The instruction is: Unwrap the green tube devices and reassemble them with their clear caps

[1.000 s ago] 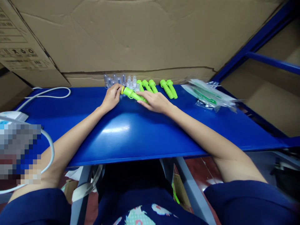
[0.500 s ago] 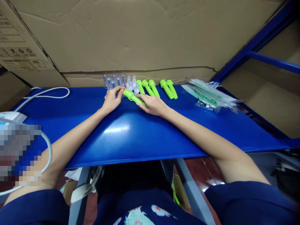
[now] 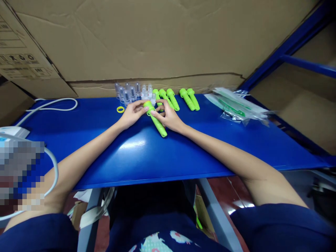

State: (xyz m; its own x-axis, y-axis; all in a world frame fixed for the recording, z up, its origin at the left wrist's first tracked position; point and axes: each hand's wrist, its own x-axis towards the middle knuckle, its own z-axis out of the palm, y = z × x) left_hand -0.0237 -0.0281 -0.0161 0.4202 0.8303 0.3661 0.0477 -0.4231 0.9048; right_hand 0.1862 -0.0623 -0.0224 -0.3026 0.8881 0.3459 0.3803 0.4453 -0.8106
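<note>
A lime-green flashlight-shaped handle [image 3: 158,125] is held between my two hands, its narrow end slanting toward me and to the right. My left hand [image 3: 131,114] pinches the wide end, where a yellow rim shows. Around the upper part, the fingers and thumb of my right hand [image 3: 170,117] are closed. To the left of my left hand a loose yellow ring [image 3: 120,109] lies flat. Just beyond my hands stand several clear domed plastic caps [image 3: 127,96] and a few smaller frosted caps [image 3: 145,93].
More green handles [image 3: 172,99] lie at the back of the blue table [image 3: 162,157], with two others [image 3: 189,99] further right. Clear plastic bags with green print [image 3: 233,105] are at the right. A white cable [image 3: 57,108] and a white device [image 3: 15,133] occupy the left. Cardboard [image 3: 147,42] walls the back.
The green handle has turned steeper, its narrow end swinging toward me. My left hand has shifted right, exposing the yellow ring, and my right hand has slid up toward the wide end.
</note>
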